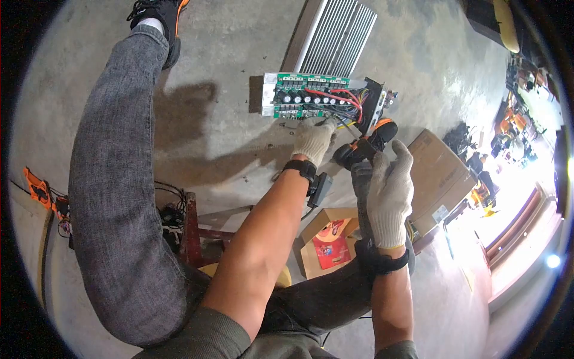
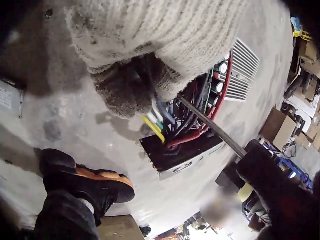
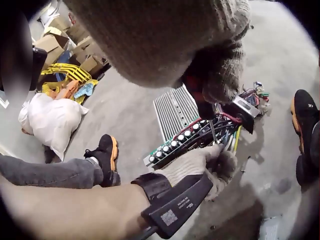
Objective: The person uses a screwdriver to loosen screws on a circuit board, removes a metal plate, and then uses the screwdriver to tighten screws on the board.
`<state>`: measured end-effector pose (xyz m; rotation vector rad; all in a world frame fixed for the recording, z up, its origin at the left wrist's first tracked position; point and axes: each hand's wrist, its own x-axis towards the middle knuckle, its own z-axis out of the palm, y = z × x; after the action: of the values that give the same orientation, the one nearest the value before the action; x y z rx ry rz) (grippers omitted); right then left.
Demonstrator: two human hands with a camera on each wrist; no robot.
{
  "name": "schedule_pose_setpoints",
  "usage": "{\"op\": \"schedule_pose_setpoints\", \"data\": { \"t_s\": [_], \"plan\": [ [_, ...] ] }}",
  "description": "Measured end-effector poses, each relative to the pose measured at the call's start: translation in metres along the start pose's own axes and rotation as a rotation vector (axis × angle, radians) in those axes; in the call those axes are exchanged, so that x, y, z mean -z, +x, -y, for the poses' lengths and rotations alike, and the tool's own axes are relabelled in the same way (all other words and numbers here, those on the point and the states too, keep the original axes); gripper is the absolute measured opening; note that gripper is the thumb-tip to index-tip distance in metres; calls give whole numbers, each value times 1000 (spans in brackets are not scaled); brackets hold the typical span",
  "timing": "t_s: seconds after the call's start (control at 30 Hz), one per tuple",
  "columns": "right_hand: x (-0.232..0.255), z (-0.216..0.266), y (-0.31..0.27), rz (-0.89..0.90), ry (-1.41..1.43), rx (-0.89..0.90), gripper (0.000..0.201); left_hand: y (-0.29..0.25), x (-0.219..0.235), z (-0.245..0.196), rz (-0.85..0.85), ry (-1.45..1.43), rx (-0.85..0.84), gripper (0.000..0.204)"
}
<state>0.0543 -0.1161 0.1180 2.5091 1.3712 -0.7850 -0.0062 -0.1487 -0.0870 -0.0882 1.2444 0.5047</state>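
A green circuit board [image 1: 327, 79] with a row of round capacitors lies on the floor, with red, black and other wires [image 1: 357, 103] running to a black end plate [image 1: 372, 99]. My gloved left hand [image 1: 314, 140] is at the board's near edge, its curled fingers pinching cables; yellow and white cables [image 2: 154, 129] come out below them, and its fingertips are partly hidden. My gloved right hand [image 1: 391, 197] grips a screwdriver [image 2: 212, 125] by its dark handle. The metal shaft slants down to the wires beside my left fingers, and its tip is hidden among them.
A finned metal heat sink [image 1: 335, 39] lies behind the board. To the right stands a closed cardboard box [image 1: 433, 182], and an open box [image 1: 308, 242] with red contents is between the legs. A shoe [image 1: 382, 134] is close to the end plate. A white sack [image 3: 52, 122] lies farther off.
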Motion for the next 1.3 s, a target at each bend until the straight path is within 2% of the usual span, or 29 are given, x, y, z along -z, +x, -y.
{"op": "schedule_pose_setpoints", "data": {
  "t_s": [0.03, 0.1, 0.13, 0.2, 0.27, 0.33, 0.37, 0.4, 0.47, 0.5, 0.53, 0.6, 0.63, 0.7, 0.8, 0.87, 0.93, 1.0, 1.07, 1.17, 1.2, 1.27, 1.3],
  "plan": [
    [0, -2, -1, 0, 0, 1, 57, 0, 0, -1, -7, 2, -19, 21],
    [-1, -12, -3, -69, -70, 286, 54, -1, 0, -3, -5, 0, -2, 21],
    [-2, -16, -4, -69, -70, 286, 54, -2, -1, -4, -3, -2, 16, 21],
    [-5, -24, -4, -70, -160, 402, 55, -3, -1, -6, -6, -6, 29, 21],
    [-5, -13, -2, -68, -70, 350, 57, -3, -1, -5, -11, -10, 40, 21],
    [1, 7, -3, 4, 30, -49, 55, -2, -1, -4, -16, -56, 29, 21],
    [-1, -4, -4, -38, -6, 154, 50, -2, -1, -4, -15, -54, 28, 21],
    [-1, -8, -5, -38, -6, 153, 50, -2, -1, -3, -13, -49, 11, 21],
    [0, -15, -5, -52, -137, 384, 46, 2, -1, 2, -7, -44, -5, 20],
    [-2, -20, -5, -58, -155, 394, 47, 4, -1, 4, -6, -46, -6, 19],
    [-1, -14, -3, -59, -155, 393, 47, 5, -1, 5, -6, -48, -8, 18],
    [3, 2, 0, 23, -56, -32, 52, 6, -1, 6, -7, -74, -9, 18],
    [2, -1, -1, 22, -54, -33, 52, 7, -1, 6, -6, -100, -11, 18],
    [-1, -12, -3, -84, -62, 276, 51, 8, -1, 6, 0, -87, -15, 17],
    [-5, -17, -4, -72, -140, 368, 46, 4, 1, 0, 13, -51, -2, 16],
    [-5, -11, 0, -74, -143, 359, 45, 1, 2, -1, 23, -24, 8, 16],
    [2, 5, 3, 20, -35, -57, 47, 1, 2, -1, 36, -91, 8, 16],
    [3, 5, 1, 14, -70, -50, 45, 3, 1, 0, 36, -95, -3, 17],
    [-3, -8, -2, -98, -159, 371, 41, 1, 2, -2, 32, -101, -8, 18],
    [-9, -14, 0, -101, -119, 421, 40, 1, 2, -1, -10, -16, 6, 20],
    [-7, -11, -1, -96, -119, 419, 40, 0, 3, -1, 2, -20, 21, 20],
    [0, 7, 0, -5, -65, 111, 40, 0, 4, -3, 14, -24, 30, 21],
    [1, 8, 1, 6, -82, 77, 40, -2, 5, -3, 14, -12, 5, 21]
  ]
}}
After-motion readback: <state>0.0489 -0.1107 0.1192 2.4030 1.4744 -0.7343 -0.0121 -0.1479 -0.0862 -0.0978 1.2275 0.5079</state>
